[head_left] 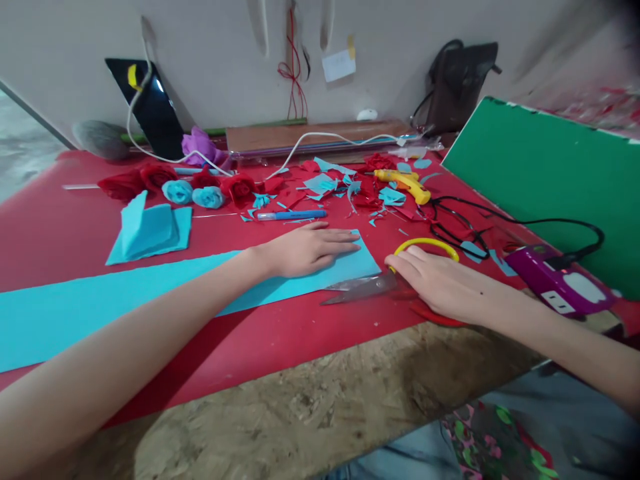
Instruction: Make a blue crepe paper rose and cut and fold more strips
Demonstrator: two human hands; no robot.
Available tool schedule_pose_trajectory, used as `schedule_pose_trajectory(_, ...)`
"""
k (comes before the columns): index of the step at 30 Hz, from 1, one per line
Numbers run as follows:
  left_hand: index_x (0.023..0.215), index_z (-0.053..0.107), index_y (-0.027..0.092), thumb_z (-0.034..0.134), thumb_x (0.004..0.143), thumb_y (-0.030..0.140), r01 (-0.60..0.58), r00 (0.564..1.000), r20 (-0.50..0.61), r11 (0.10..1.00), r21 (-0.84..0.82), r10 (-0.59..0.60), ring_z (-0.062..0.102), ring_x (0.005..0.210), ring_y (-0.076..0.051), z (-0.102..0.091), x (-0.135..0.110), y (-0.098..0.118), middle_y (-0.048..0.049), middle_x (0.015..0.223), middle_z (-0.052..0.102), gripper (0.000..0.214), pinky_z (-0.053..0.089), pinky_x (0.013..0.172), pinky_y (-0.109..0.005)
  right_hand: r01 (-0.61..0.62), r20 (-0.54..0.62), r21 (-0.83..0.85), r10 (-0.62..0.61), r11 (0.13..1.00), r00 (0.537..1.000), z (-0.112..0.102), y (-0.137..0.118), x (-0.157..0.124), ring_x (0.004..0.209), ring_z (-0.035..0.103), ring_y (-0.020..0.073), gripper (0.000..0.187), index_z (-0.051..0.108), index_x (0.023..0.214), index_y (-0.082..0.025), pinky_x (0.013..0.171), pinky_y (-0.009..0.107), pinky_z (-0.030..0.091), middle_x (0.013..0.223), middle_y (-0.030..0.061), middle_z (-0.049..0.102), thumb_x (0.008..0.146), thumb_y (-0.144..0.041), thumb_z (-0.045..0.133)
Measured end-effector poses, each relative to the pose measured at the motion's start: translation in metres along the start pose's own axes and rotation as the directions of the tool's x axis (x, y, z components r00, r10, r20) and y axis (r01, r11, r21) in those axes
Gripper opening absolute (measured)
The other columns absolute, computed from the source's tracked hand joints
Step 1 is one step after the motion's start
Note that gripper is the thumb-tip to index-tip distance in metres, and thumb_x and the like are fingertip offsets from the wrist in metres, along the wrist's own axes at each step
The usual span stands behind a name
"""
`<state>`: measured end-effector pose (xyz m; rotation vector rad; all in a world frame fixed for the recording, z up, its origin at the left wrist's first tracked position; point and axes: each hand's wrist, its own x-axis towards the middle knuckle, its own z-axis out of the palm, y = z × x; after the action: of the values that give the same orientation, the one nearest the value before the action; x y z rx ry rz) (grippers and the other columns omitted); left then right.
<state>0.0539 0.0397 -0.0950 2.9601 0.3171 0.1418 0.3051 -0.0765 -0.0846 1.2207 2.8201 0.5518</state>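
My left hand [307, 250] lies flat, fingers stretched out, on the right end of a long light-blue paper strip [125, 297] that runs across the red sheet [60, 230]. My right hand [443, 283] rests palm down over the handles of a pair of scissors [367, 287]; the grey blades point left toward the strip's end. One yellow handle loop [425, 243] shows beyond my fingers, a red one under my wrist. The fingers look extended over the handles, not curled through them.
Red and blue paper roses [193, 190], a folded blue sheet [150, 230], a blue pen [293, 215], paper scraps and a yellow glue gun [405, 183] lie farther back. A purple power strip [557, 280] with black cable sits right, beside a green board [545, 173]. Bare wood edges the table front.
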Motion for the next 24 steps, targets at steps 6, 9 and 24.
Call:
schedule_pose_trajectory(6, 0.135, 0.035, 0.023, 0.029, 0.091, 0.018, 0.008, 1.000, -0.008, 1.000, -0.005, -0.008, 0.030, 0.133, -0.017, 0.001, 0.000, 0.001, -0.0027, 0.145, 0.031, 0.046, 0.018, 0.110, -0.044, -0.043, 0.029, -0.021, 0.044, 0.999, 0.999, 0.002, -0.001, 0.002, 0.084, 0.057, 0.0218, 0.046, 0.045, 0.114, -0.005, 0.067, 0.031, 0.046, 0.092, 0.0145, 0.058, 0.073, 0.006, 0.026)
schedule_pose_trajectory(9, 0.135, 0.036, 0.021, 0.028, 0.091, 0.019, 0.008, 1.000, -0.009, 1.000, -0.005, -0.008, 0.031, 0.132, -0.018, 0.000, 0.000, 0.001, -0.0036, 0.145, 0.032, 0.044, 0.020, 0.109, -0.045, -0.033, 0.027, -0.026, 0.034, 0.999, 0.999, 0.001, -0.004, 0.007, 0.085, 0.055, 0.0235, 0.047, 0.043, 0.116, -0.003, 0.068, 0.033, 0.046, 0.094, 0.0156, 0.057, 0.073, 0.006, 0.026)
schedule_pose_trajectory(24, 0.135, 0.036, 0.021, 0.030, 0.089, 0.019, 0.031, 0.999, 0.015, 0.999, -0.028, -0.031, 0.029, 0.133, -0.018, -0.001, 0.001, 0.002, -0.0039, 0.144, 0.033, 0.046, 0.018, 0.109, -0.045, -0.017, 0.082, 0.029, 0.014, 0.999, 0.997, -0.004, -0.019, 0.008, 0.089, 0.053, 0.0259, 0.042, 0.046, 0.112, -0.007, 0.071, 0.036, 0.045, 0.095, 0.0150, 0.056, 0.074, 0.002, 0.029)
